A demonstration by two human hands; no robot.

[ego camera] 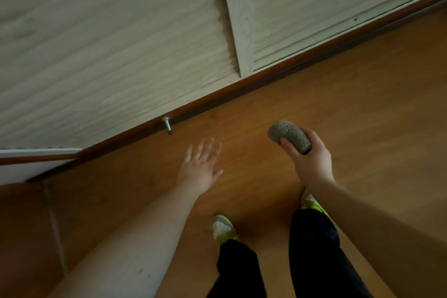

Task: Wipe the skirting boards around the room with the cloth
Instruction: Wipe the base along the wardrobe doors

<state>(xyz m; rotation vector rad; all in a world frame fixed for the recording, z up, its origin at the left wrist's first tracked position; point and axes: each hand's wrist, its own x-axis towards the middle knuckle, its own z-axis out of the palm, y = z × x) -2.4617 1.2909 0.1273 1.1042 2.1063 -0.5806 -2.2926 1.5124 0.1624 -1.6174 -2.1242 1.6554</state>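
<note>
Right hand (308, 164) grips cloth (289, 136)

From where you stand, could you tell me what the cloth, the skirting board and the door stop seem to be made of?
The cloth, gripped rolled up in the right hand, looks like grey knitted or waffle-weave fabric: its surface is bumpy and matte. The skirting board appears to be dark reddish-brown wood or wood veneer with a slight sheen. The door stop looks like brushed metal, silvery, with a dark tip, possibly rubber.
</note>
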